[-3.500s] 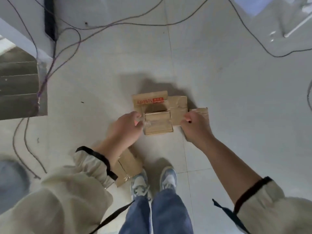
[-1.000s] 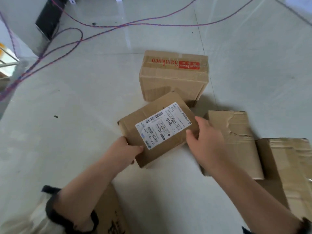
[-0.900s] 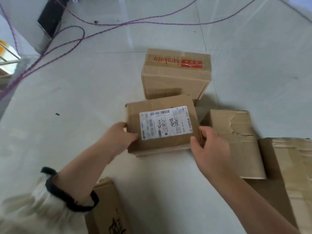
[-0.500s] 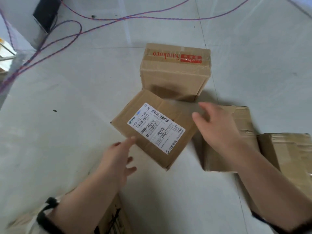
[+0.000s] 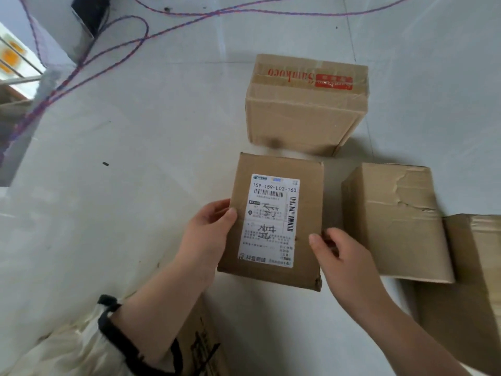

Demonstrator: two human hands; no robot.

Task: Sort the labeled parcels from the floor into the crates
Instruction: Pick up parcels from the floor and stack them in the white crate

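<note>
Parcel turned lengthwise; left grip, right grip pinch it (thumbs atop).

Held parcel: matt brown cardboard; label of smooth white paper. Far box: cardboard under glossy clear tape. Right box: creased cardboard, surface layer torn. Floor: smooth pale tile, slight sheen. Sleeve: cream cloth.
</note>
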